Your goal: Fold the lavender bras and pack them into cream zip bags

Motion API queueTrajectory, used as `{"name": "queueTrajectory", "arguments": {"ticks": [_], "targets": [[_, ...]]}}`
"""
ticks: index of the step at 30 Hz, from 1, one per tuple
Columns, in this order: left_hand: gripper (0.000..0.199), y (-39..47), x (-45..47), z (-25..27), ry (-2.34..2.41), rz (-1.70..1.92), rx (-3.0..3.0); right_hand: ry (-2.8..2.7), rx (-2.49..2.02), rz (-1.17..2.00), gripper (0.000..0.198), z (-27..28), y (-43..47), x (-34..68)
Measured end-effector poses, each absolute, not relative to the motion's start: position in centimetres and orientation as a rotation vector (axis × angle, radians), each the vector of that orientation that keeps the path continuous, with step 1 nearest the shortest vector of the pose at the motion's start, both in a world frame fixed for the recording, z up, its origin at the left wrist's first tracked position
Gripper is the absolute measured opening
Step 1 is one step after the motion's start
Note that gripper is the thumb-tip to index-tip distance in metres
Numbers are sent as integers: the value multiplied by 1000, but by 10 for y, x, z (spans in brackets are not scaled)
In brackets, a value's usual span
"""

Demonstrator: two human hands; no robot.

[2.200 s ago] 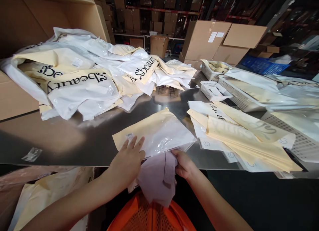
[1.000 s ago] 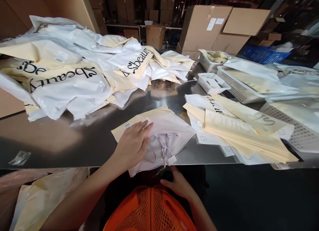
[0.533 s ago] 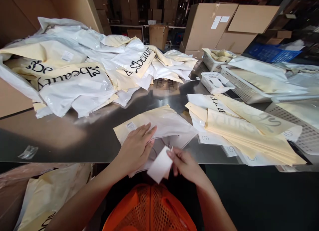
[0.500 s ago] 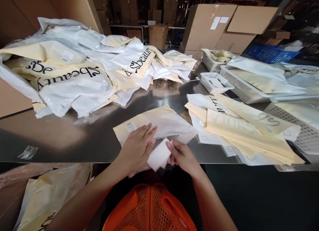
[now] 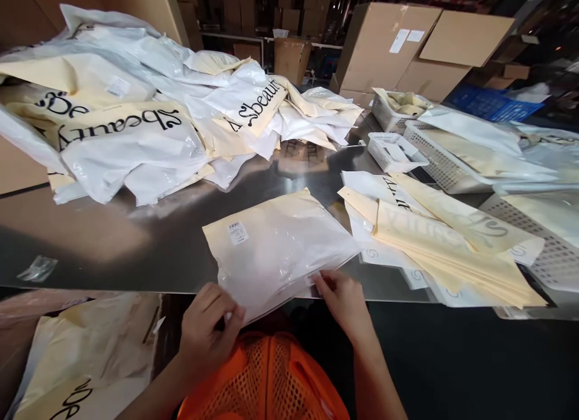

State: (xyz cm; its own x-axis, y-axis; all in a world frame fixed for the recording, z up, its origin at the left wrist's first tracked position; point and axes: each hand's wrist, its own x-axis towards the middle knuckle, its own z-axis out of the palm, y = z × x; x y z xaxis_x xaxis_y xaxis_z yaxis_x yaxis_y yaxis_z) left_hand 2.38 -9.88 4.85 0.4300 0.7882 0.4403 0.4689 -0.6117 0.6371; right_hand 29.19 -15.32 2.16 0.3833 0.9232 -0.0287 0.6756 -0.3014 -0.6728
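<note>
A white and cream plastic bag [image 5: 280, 251] with a small barcode label [image 5: 237, 233] lies on the metal table, its near edge hanging over the table's front. My left hand [image 5: 210, 323] pinches the bag's near left corner between thumb and fingers. At the near right edge, my right hand [image 5: 344, 300] is closed on the bag's rim, thumb against fingertips. The white card seen earlier does not show apart from the bag; where it is I cannot tell.
A heap of packed bags [image 5: 136, 124] covers the back left. To the right lies a stack of flat cream bags [image 5: 434, 239], with white baskets [image 5: 447, 160] behind it. Cardboard boxes [image 5: 384, 52] stand at the back. Below the table's left front edge are more bags [image 5: 90, 347].
My left hand has moved from the top of the bag down to its near left corner. My right hand no longer shows the white card and now grips the bag's edge.
</note>
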Motion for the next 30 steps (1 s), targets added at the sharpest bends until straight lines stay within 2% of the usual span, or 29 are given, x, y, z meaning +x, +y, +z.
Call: {"name": "queueTrajectory", "arguments": {"ticks": [4, 7, 12, 17, 19, 22, 26, 30], "targets": [[48, -114, 5, 27, 1364, 746, 1924, -1479, -2038, 664, 30, 9, -135, 266], [54, -116, -4, 15, 1366, 542, 1594, -1694, -1905, 739, 33, 18, -124, 250], [56, -118, -7, 8, 1178, 464, 1002, -1751, -2054, 788, 42, 44, -142, 236], [63, -124, 3, 8, 1106, 530, 959, -1535, -1543, 1518, 53, 28, -169, 190], [63, -128, 6, 6, 1068, 542, 974, -1355, -1323, 1658, 56, 13, -172, 165], [61, -132, 6, -1, 1042, 572, 992, -1190, -1176, 1652, 61, -1, -171, 136], [57, -137, -2, -7, 1006, 618, 916, -996, -1220, 1585, 58, -2, -163, 137], [55, -133, -27, 2, 1067, 816, 669, -464, -1349, 1160, 50, 10, -149, 224]]}}
